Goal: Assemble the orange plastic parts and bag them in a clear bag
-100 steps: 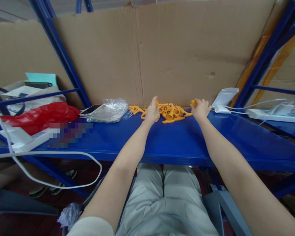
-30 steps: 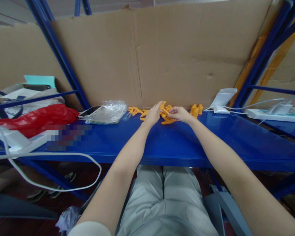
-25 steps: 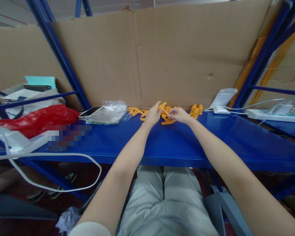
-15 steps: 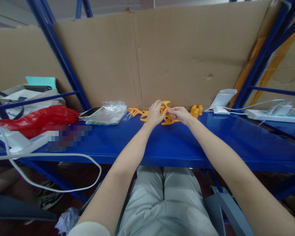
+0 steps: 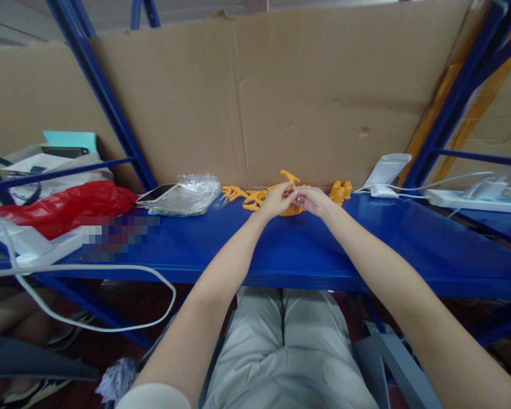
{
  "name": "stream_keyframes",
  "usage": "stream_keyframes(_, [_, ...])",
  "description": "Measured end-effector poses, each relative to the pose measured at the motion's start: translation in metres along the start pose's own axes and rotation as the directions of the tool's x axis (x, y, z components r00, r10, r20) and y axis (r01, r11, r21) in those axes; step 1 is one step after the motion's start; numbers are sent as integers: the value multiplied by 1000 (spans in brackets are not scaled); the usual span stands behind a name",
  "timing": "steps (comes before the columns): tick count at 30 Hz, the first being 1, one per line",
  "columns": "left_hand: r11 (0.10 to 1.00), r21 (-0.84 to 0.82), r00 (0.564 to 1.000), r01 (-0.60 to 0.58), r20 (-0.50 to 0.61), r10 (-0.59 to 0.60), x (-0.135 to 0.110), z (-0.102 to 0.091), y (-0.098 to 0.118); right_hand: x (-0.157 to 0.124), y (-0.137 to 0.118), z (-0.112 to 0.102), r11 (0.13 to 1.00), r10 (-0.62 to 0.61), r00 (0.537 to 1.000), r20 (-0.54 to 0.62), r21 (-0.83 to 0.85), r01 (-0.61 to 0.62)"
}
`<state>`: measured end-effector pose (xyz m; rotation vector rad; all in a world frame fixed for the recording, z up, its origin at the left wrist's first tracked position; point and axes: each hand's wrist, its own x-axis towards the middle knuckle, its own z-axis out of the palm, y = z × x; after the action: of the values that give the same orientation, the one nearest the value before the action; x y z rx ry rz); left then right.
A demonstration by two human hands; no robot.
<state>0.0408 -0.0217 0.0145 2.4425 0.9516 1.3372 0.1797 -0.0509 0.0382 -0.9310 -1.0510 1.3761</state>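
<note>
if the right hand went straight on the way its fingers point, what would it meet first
Most likely the left hand: the right hand points left at its fingertips. They look close or touching, though depth is hard to judge.

The blue table [image 5: 298,255] is backed by tall cardboard [image 5: 306,102], flanked by blue posts [image 5: 104,96]. At the left, a phone [image 5: 160,193] is laid on plastic packets [image 5: 191,200]. Farther left, a red bag [image 5: 70,205] is heaped before a white tote [image 5: 34,164]; nearer, a power strip [image 5: 57,250] and a looped white cable [image 5: 111,266] are seen. At the right, a white pouch [image 5: 390,169] is placed near the cardboard.
</note>
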Motion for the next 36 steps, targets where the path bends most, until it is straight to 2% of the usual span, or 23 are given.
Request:
stream_keyframes(3, [1000, -17, 1000, -7, 7, 8, 0, -1, 2, 3, 1, -2, 999, -32, 999, -16, -22, 31])
stream_keyframes(9, [998, -65, 997, -13, 71, 17, 1, -1, 4, 6, 5, -4, 978, -127, 989, -78, -179, 112])
stream_keyframes(14, [966, -231, 986, 117, 141, -86, 3, 4, -4, -4, 4, 0, 962, -115, 983, -141, -262, 74])
stream_keyframes(21, [843, -432, 947, 320, 109, -303, 7, 5, -4, -9, -2, 1, 953, -117, 986, -119, -294, 78])
stream_keyframes(25, [727, -558, 894, 400, 65, -442, 7, 3, -9, -7, -2, -1, 953, -116, 986, -117, -292, 78])
stream_keyframes(31, [466, -736, 783, 491, 139, -606, 6, 0, -7, -7, -1, 0, 933, -93, 992, -80, -354, 59])
stream_keyframes(34, [407, -790, 747, 459, 95, -658, 8, -6, -6, -8, -1, 0, 923, -112, 990, -86, -378, 72])
stream_keyframes(36, [406, -808, 722, 427, 34, -691, 10, -13, -10, -6, 0, -2, 915, -140, 986, -87, -393, 96])
